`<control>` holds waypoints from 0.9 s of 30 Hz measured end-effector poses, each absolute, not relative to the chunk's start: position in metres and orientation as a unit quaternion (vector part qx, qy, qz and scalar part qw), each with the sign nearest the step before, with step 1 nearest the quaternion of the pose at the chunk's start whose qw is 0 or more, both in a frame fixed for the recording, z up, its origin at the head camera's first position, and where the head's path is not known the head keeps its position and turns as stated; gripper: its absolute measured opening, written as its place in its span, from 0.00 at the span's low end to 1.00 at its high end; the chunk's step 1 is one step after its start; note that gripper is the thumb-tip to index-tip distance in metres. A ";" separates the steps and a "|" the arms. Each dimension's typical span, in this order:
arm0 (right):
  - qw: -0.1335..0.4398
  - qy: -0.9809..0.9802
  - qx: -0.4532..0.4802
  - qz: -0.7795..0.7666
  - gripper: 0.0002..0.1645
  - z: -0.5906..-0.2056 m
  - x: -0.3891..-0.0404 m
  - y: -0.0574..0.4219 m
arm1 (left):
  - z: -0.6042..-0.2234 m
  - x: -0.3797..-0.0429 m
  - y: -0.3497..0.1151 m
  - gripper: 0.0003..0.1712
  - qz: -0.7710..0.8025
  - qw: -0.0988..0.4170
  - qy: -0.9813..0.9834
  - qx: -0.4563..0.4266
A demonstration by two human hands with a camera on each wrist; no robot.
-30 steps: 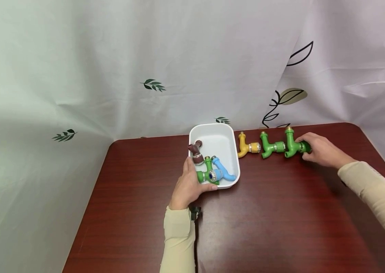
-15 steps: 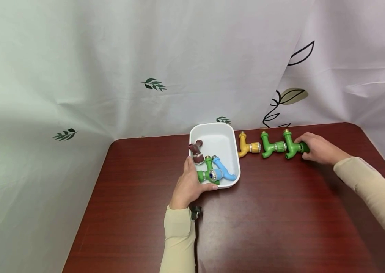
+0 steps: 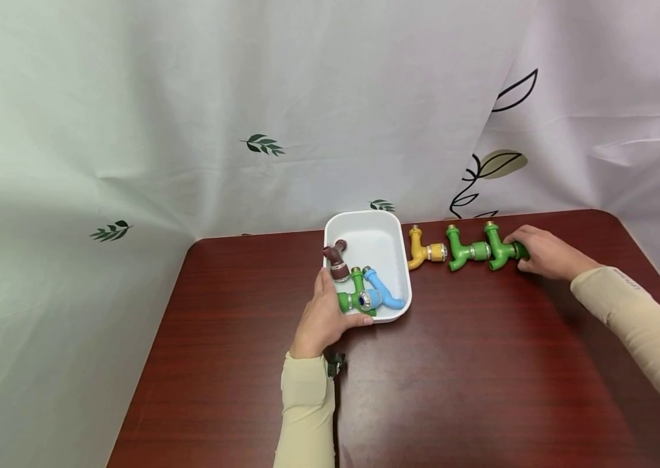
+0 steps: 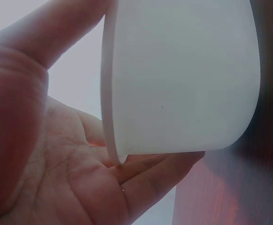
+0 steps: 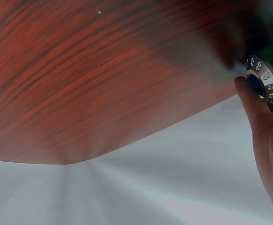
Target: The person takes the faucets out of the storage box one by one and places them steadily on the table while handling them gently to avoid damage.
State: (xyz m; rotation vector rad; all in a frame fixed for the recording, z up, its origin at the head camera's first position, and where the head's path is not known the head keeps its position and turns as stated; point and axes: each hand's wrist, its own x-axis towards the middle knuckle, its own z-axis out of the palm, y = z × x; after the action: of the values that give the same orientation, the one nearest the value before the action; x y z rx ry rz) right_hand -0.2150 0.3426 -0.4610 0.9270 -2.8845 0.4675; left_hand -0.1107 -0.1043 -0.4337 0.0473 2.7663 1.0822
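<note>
My left hand (image 3: 320, 318) holds the near-left corner of a white plastic tray (image 3: 332, 224), thumb at the front rim and fingers along the left side. In the left wrist view, the tray's outer wall (image 4: 183, 79) lies between thumb and fingers. Inside are a brown tap (image 3: 337, 263), a green tap (image 3: 357, 279) and a light blue tap (image 3: 385, 292) partly over the green one. At the right, my right hand (image 3: 549, 253) grips the handle of another green tap (image 3: 499, 252). Its ribbed handle with a silver ring (image 5: 268, 79) shows in the right wrist view.
Between tray and right hand, a yellow tap (image 3: 417, 250) and a green tap (image 3: 460, 250) lie in a row on the dark red wooden table (image 3: 452, 383). A pale curtain (image 3: 306, 175) with leaf prints hangs along the table's back edge.
The green tap in my right hand has come down slightly and levelled in line with the other taps; the right forearm has shifted a little left. The left hand and tray stay put.
</note>
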 end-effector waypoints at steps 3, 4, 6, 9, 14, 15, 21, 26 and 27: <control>0.020 -0.942 0.299 0.150 0.25 -0.460 -0.216 0.342 | -0.434 -0.111 -0.104 0.78 0.363 0.085 0.928 0.016; 0.013 -0.943 0.297 0.149 0.25 -0.459 -0.216 0.342 | -0.435 -0.111 -0.105 0.78 0.363 0.085 0.928 0.017; 0.005 -0.944 0.294 0.147 0.25 -0.458 -0.216 0.342 | -0.435 -0.111 -0.105 0.77 0.363 0.084 0.928 0.019; 0.006 -0.944 0.296 0.146 0.25 -0.458 -0.216 0.342 | -0.435 -0.110 -0.105 0.77 0.362 0.082 0.928 0.021; 0.018 -0.942 0.301 0.146 0.26 -0.458 -0.216 0.341 | -0.435 -0.110 -0.105 0.77 0.363 0.081 0.928 0.020; 0.018 -0.942 0.301 0.146 0.26 -0.458 -0.217 0.341 | -0.435 -0.110 -0.105 0.77 0.363 0.080 0.928 0.019; -0.005 -0.947 0.287 0.148 0.30 -0.456 -0.216 0.343 | -0.435 -0.110 -0.105 0.78 0.364 0.078 0.928 0.020; -0.022 -0.952 0.263 0.158 0.34 -0.454 -0.215 0.344 | -0.435 -0.110 -0.105 0.78 0.363 0.080 0.928 0.018; -0.023 -0.952 0.257 0.162 0.34 -0.453 -0.214 0.344 | -0.435 -0.110 -0.105 0.78 0.363 0.080 0.928 0.017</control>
State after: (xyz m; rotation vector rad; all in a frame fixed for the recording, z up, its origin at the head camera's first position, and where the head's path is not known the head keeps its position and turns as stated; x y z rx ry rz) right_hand -0.2139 0.3439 -0.4535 0.8209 -3.0374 0.5154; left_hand -0.1102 -0.1051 -0.4346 0.0518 2.7753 1.0857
